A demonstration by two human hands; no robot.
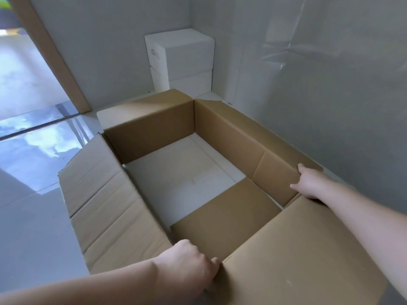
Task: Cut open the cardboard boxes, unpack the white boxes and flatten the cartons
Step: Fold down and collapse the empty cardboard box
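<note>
A large brown cardboard carton (152,130) stands open on the floor below me, with nothing inside; the white floor shows through its open bottom beside one inner flap (226,214). My left hand (189,265) grips the near left corner of the carton's rim, fingers curled over the edge. At the right wall's top edge near the near right corner, my right hand (308,181) grips the cardboard, thumb inside. The left top flap (105,205) folds outward. Several white boxes (182,62) are stacked in the far corner.
Grey walls close in behind and to the right of the carton. A brown door frame (50,53) stands at the far left, with glossy floor (33,146) and an opening beyond it.
</note>
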